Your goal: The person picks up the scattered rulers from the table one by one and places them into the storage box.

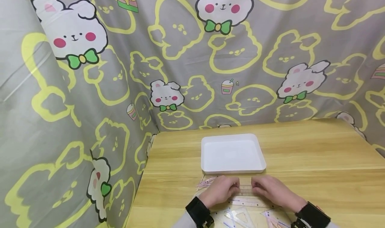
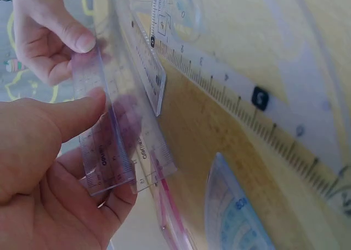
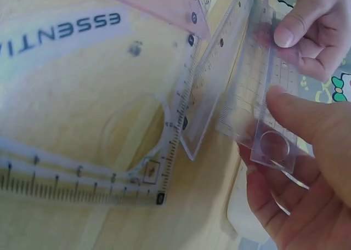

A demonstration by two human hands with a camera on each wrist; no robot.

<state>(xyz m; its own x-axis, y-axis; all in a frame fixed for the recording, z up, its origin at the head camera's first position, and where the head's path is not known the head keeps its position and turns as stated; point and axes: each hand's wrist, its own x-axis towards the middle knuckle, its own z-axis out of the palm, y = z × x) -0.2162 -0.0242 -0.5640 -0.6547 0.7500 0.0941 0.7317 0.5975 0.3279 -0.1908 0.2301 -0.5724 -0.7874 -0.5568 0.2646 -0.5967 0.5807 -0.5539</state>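
In the head view, my left hand [image 1: 219, 189] and right hand [image 1: 275, 192] face each other above the table, just in front of the white tray. Between them runs a clear ruler [image 2: 97, 159], each hand pinching one end between thumb and fingers. A round hole marks the ruler's end at my right thumb. Overlapping it is a second clear ruler [image 3: 238, 110], slightly offset; I cannot tell whether the fingers grip this one too. Nearer my body, another clear ruler [image 1: 248, 201] lies on the table below both hands.
The white tray [image 1: 233, 154] stands beyond the hands. A pink set square [image 1: 205, 182] lies left of the left hand. Nearer are a clear set square [image 1: 243, 216], another pink set square [image 1: 275, 218] and a bluish protractor [image 2: 233, 211]. A patterned curtain [image 1: 192, 64] borders the wooden table.
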